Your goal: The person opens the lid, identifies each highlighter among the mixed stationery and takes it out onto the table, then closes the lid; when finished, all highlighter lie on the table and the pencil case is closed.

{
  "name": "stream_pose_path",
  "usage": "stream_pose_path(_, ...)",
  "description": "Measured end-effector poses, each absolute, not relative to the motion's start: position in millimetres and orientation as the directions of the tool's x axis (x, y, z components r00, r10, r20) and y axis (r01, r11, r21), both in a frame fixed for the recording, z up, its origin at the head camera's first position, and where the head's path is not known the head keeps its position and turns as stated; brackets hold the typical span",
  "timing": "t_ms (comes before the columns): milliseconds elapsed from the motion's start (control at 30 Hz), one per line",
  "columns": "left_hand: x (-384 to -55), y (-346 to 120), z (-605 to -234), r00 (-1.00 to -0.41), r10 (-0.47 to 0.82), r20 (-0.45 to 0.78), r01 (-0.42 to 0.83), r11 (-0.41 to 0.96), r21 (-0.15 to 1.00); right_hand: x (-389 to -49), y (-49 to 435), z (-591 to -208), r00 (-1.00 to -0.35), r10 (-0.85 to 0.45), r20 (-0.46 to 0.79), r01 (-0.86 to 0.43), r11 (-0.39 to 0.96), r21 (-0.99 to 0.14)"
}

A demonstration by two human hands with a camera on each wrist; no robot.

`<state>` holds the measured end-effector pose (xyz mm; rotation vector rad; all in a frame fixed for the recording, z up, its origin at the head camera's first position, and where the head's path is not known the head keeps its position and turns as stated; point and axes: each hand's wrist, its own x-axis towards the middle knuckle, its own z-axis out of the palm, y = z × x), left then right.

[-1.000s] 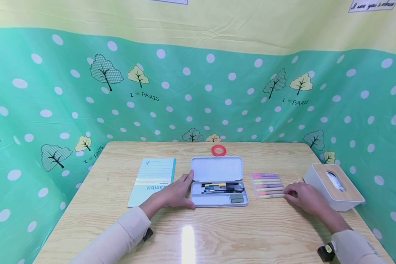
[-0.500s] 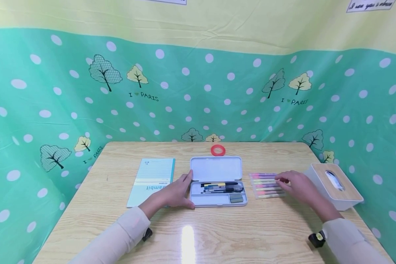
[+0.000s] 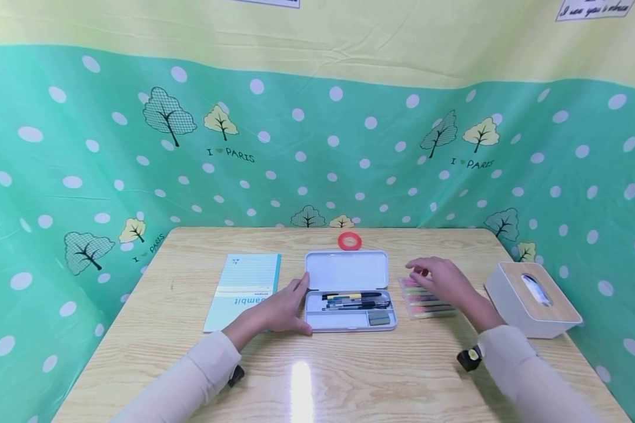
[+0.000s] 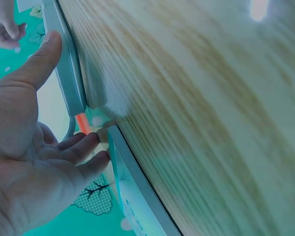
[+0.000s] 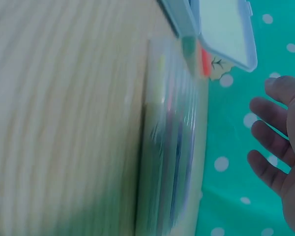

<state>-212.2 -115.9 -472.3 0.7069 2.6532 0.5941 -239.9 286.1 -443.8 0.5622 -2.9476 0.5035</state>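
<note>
My left hand [image 3: 281, 308] rests against the left side of an open white pencil case [image 3: 334, 324], thumb at its front corner and fingers near the hinge. Pens [image 3: 354, 302] and a grey eraser [image 3: 379, 318] lie inside it. In the left wrist view the thumb touches the case's edge [image 4: 73, 83], and the other fingers lie loosely near the notebook [image 4: 132, 187]. My right hand [image 3: 444, 282] hovers over a clear pack of highlighters [image 3: 428, 306], hiding its upper right part. In the right wrist view that hand [image 5: 280, 132] has loosely bent fingers and holds nothing.
The light blue notebook [image 3: 246, 282] lies left of the case. A red tape roll [image 3: 340, 241] sits behind the lid. At the right stands a white tissue box [image 3: 534, 294] with a wooden top. A patterned green curtain [image 3: 275, 153] hangs behind the table [image 3: 370, 376].
My right hand has moved left and away from me, from the right end of the highlighter pack to above its far side. The left hand has stayed at the pencil case.
</note>
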Motion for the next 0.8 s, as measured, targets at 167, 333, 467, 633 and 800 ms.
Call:
stream_pose_path(167,-211.5,-116.4,-471.8,-0.82,0.536,-0.201,0.397,0.785,0.475,-254.1,268.3,-447.2,-0.919,-0.363,0.154,-0.394,0.853,-0.342)
stream_pose_path(333,-211.1,-116.0,-471.2,-0.819,0.539,-0.197,0.4,0.782,0.478,-263.6,251.9,-449.5,-0.926,-0.353,0.134,-0.377,0.853,-0.36)
stream_pose_path(467,-211.3,-115.7,-471.5,-0.821,0.537,-0.195,0.396,0.781,0.483,-268.3,243.6,-451.2,-0.935,-0.334,0.122,-0.355,0.866,-0.351)
stream_pose_path(633,-212.5,-115.9,-473.3,-0.824,0.532,-0.197,0.389,0.782,0.487,-272.1,238.9,-453.0,-0.94,-0.324,0.103,-0.34,0.875,-0.346)
stream_pose_path(800,-212.9,-116.3,-474.1,-0.826,0.527,-0.2,0.384,0.785,0.486,-275.5,236.6,-455.2,-0.942,-0.312,0.121,-0.335,0.872,-0.358)
